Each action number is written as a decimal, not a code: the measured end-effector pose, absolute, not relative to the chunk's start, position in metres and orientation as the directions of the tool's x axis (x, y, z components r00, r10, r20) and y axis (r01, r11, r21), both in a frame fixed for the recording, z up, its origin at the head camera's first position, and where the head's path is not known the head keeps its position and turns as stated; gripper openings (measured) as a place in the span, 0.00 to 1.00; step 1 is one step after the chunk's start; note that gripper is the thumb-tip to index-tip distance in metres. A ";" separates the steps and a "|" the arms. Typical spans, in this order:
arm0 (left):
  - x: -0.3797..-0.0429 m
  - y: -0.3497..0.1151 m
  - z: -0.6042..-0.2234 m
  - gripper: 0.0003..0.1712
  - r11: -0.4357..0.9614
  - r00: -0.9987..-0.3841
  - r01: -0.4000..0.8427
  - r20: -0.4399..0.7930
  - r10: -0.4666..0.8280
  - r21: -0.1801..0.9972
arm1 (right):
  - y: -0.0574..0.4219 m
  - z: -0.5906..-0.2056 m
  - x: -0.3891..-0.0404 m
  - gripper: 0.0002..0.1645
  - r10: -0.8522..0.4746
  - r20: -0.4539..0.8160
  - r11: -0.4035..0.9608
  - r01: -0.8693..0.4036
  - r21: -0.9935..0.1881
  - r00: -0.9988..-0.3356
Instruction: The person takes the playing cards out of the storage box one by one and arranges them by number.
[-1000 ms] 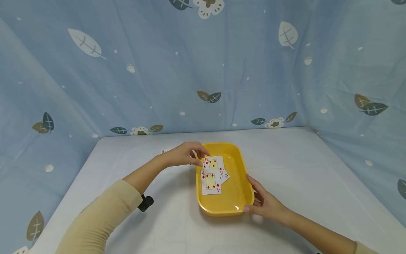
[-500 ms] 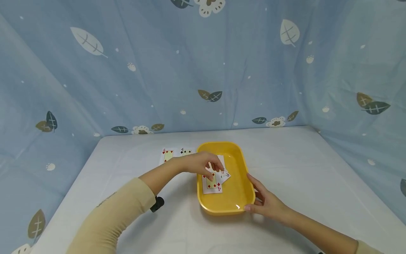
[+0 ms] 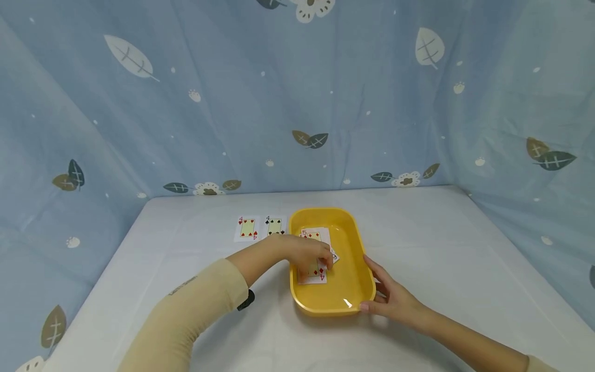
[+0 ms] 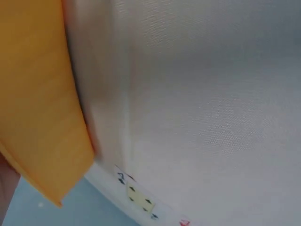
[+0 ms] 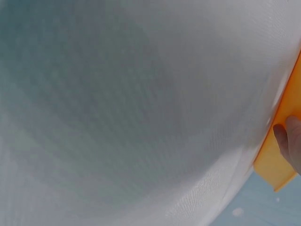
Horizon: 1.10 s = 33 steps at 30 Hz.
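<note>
My left hand [image 3: 309, 252] is down inside the yellow plastic tray [image 3: 344, 294], bent fingers right at the four of diamonds playing card [image 3: 312, 280] and partly covering it. Whether the fingers pinch the card I cannot tell. Just beyond lies a five of diamonds [image 3: 312, 235], with another card [image 3: 335, 256] poking out at its right. At the tray's near right corner, my right hand [image 3: 395, 302] grips the side, thumb at the corner and fingers along the outer wall. Those fingers [image 5: 294, 139] also show against the orange-looking wall in the right wrist view.
Left of the tray, a four of hearts [image 3: 247, 229] and a four of spades [image 3: 274, 226] lie face up on the white tablecloth [image 3: 418, 232]. A blue leaf-patterned curtain [image 3: 232, 103] hangs behind and at the sides.
My left hand has come from the tray's left rim down onto the four of diamonds, uncovering the two fours on the table. The right hand keeps its place on the tray.
</note>
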<state>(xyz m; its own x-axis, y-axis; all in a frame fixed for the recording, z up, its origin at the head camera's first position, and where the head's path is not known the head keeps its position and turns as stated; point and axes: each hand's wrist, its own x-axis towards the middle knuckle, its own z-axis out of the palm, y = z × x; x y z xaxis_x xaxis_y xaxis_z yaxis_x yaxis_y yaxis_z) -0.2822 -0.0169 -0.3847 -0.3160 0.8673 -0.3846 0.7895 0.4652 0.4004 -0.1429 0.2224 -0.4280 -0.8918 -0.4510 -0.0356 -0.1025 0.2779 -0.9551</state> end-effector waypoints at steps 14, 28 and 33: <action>-0.293 -0.007 -0.390 0.30 0.328 -0.290 0.944 -0.388 0.875 0.036 | 0.223 -0.432 -0.143 0.58 -0.450 -0.013 0.241 -0.108 -0.965 -0.893; -0.299 0.007 -0.395 0.32 0.361 -0.322 0.931 -0.358 0.876 0.046 | 0.224 -0.432 -0.143 0.57 -0.452 -0.013 0.240 -0.108 -0.965 -0.892; -0.301 0.008 -0.395 0.30 0.412 -0.348 0.901 -0.340 0.874 0.136 | 0.224 -0.431 -0.143 0.57 -0.457 -0.017 0.235 -0.102 -0.966 -0.889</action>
<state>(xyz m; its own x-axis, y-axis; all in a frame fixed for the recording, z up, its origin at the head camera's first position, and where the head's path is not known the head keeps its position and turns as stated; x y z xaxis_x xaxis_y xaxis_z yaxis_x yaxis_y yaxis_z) -0.3014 0.0082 -0.3946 -0.3481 0.8737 -0.3397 0.9011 0.4118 0.1358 -0.1431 0.2238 -0.4310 -0.8894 -0.4569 -0.0170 -0.1025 0.2354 -0.9665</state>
